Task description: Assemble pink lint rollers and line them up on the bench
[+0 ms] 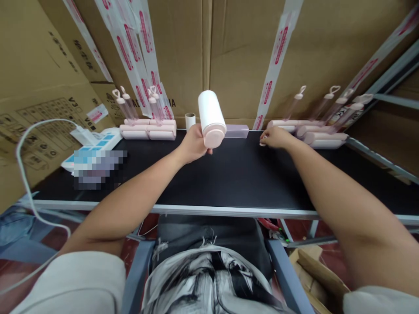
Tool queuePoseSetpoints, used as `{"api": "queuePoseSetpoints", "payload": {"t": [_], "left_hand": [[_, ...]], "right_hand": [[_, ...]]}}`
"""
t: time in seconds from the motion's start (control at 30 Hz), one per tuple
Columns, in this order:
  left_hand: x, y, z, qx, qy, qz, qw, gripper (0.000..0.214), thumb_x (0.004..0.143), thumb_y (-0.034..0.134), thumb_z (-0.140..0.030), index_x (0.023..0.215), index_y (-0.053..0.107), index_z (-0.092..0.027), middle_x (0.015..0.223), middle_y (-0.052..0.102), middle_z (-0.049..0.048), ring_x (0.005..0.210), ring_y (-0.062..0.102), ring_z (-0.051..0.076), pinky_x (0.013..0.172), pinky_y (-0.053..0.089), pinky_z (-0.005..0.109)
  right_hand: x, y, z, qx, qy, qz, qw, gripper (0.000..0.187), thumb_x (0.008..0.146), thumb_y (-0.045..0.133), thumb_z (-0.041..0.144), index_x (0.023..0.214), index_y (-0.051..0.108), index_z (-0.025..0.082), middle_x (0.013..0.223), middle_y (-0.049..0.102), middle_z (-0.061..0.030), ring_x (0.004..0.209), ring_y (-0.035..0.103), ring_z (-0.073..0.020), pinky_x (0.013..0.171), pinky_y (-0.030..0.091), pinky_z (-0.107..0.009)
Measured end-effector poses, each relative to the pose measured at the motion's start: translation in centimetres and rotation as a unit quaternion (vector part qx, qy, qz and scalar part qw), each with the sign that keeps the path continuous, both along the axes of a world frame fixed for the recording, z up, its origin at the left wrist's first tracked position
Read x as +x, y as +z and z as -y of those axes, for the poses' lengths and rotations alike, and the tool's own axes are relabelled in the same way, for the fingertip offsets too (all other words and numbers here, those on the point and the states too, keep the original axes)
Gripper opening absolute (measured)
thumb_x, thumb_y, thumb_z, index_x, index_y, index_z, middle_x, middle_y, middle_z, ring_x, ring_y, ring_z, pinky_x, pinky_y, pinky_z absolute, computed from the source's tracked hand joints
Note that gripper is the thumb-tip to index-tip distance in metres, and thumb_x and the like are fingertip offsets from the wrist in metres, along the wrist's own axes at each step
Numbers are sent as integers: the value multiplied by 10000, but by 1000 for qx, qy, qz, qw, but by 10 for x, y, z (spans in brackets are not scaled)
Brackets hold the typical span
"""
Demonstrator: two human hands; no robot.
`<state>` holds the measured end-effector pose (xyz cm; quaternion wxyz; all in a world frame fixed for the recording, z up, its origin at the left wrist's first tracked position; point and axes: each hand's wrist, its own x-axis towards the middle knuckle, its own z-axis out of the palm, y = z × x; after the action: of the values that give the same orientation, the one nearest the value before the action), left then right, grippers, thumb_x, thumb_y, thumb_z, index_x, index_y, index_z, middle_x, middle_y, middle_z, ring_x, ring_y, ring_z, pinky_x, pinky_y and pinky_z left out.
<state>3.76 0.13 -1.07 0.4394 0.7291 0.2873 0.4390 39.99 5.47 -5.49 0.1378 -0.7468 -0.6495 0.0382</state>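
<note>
My left hand [194, 146] is wrapped round a white cylinder with a pale pink end [212, 114]. It is held tilted above the black tabletop, its pink end towards me. My right hand [275, 138], fingers pinched, has a small pale pink piece [262, 141] at its fingertips, low over the table's back part; most of that piece is hidden. Just right of this hand lie several pale pink cylinders [324, 138], with clear tubes with looped pink tops [296, 102] standing among them. Behind my left hand stands a small cardboard tube [190, 120].
More pink cylinders [147, 131] and looped tubes [153, 102] are at the back left. A white power strip [109, 138] with a cable lies further left. A translucent pinkish strip [238, 131] rests by the cardboard wall [242, 56]. A metal rail [235, 211] edges the black table [235, 179].
</note>
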Motion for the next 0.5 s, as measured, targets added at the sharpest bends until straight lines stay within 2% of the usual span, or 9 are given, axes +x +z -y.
{"api": "queuePoseSetpoints", "payload": {"t": [0.1,0.23,0.33,0.4,0.47,0.5], "left_hand": [[1,0,2,11,7,-5,1000,306,861,802,-273,657,589,-195,520,581,-39,474,567,82,507,475,238],[3,1,4,15,21,7,1000,357,875,770,-266,612,536,-203,487,555,-39,448,556,86,484,458,232],[2,0,2,12,32,-5,999,335,851,796,-277,622,563,-204,473,534,-36,429,535,98,465,444,243],[1,-2,-1,8,34,-24,999,243,829,811,-284,684,638,-194,500,552,-31,433,522,105,454,427,248],[0,-4,-5,13,27,-50,998,128,813,810,-282,825,737,-178,586,628,-13,464,523,110,458,409,248],[-1,-4,-7,24,27,-66,997,145,804,810,-277,896,768,-172,642,671,-1,496,538,115,477,417,249]], "right_hand": [[11,4,3,-12,-19,8,1000,65,828,775,170,822,823,212,785,779,-81,858,755,-299,810,556,-374],[24,9,5,-34,-40,15,999,70,845,767,188,880,826,198,788,776,-73,797,733,-269,765,539,-357],[23,8,4,-38,-46,25,998,99,869,767,218,935,834,188,812,789,-86,814,735,-276,771,534,-365],[19,7,3,-28,-46,35,998,119,877,783,247,964,837,186,843,805,-97,841,746,-287,775,538,-369],[16,7,3,-16,-44,43,998,132,872,803,260,976,838,186,881,820,-110,886,762,-303,797,548,-375],[15,8,3,-14,-41,43,998,145,869,816,274,982,837,186,899,826,-118,914,770,-315,814,555,-382]]}}
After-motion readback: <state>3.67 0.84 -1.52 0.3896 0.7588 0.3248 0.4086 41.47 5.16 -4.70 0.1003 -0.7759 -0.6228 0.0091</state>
